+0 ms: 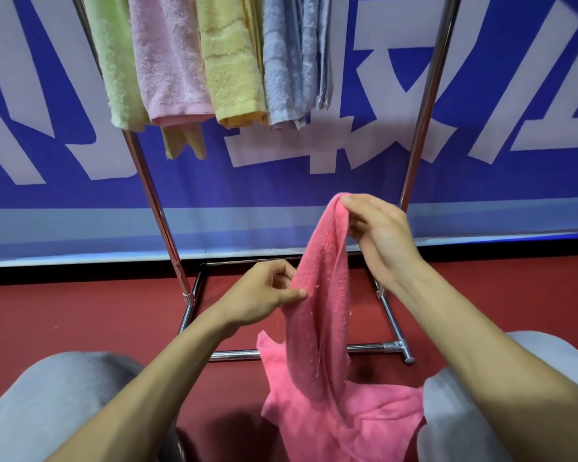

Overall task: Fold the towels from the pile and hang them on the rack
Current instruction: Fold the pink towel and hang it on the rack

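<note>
At the top of the pink towel, the right hand pinches a gathered edge between thumb and fingertips, higher and farther forward than the other hand. Lower on the same length, the left hand nips the towel's left edge between thumb and curled fingers.

Between the two grips the cloth runs nearly upright, its top leaning a little toward the right hand. It is bunched into a narrow strip, not spread flat. Below the left hand it drops into a loose heap between the grey-trousered knees, above the red floor; whether it touches the floor I cannot tell.

No fold looks made yet. Both hands sit along one vertical line, so I judge the next move needs them apart on a shared edge; the left hand is nearer the slack lower end.

Straight ahead stands the rack. A green towel, pale pink towel, yellow towel and blue towel hang crowded toward its left post. The stretch toward the right post, nearer the right hand, shows none.
</note>
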The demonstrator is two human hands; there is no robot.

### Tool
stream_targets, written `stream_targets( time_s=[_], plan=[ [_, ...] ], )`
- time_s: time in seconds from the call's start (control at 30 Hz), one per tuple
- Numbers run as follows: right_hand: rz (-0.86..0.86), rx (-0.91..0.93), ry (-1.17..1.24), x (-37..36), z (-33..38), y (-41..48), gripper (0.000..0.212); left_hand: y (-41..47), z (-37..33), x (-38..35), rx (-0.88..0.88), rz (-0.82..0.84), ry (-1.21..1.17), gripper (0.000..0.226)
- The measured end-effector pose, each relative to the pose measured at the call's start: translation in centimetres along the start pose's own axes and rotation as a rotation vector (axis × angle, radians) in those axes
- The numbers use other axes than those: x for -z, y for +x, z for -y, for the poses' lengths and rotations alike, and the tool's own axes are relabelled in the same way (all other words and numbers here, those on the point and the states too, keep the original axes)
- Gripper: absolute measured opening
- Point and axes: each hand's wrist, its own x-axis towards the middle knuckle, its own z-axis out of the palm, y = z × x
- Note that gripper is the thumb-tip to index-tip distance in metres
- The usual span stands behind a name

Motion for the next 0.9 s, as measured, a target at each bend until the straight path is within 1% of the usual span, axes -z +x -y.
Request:
stream_targets(
  time_s=[0.07,0.13,0.2,0.27,0.33,0.4,0.6,0.7,0.8,0.9],
  plan=[
    [-0.07,-0.014,0.122,0.5,0.5,0.3,0.014,0.2,0.6,-0.1,0.026,0.024,0.045,0.017],
    [-0.14,-0.033,0.208,1.2,0.8,0.7,0.015,0.4,1.3,-0.3,0.059,0.054,0.157,0.019],
    [-0.198,-0.038,0.216,1.9,1.0,1.0,0.015,0.4,1.9,-0.4,0.093,0.08,0.352,0.021],
    [-0.25,-0.038,0.17,2.5,0.9,1.2,0.013,0.3,1.9,-0.5,0.129,0.077,0.425,0.023],
    [-0.297,-0.032,0.101,2.9,0.6,1.4,0.013,0.1,1.6,-0.3,0.15,0.042,0.361,0.02],
    [-0.315,-0.019,0.014,3.0,0.3,1.6,0.014,-0.2,1.1,0.0,0.156,-0.008,0.238,0.016],
    [-0.231,-0.003,-0.225,2.3,-0.7,1.4,0.013,-0.6,0.0,0.3,0.141,-0.111,0.047,0.018],
    [-0.121,0.055,-0.412,2.1,-1.1,0.9,0.018,-0.6,-0.5,0.5,0.131,-0.167,-0.079,0.019],
    [0.005,0.141,-0.628,1.6,-1.3,0.3,0.023,-0.7,-1.1,0.8,0.127,-0.226,-0.231,0.016],
    [0.133,0.219,-0.814,0.6,-1.6,-0.7,0.026,-0.7,-1.5,1.0,0.152,-0.325,-0.394,0.015]
  ],
)
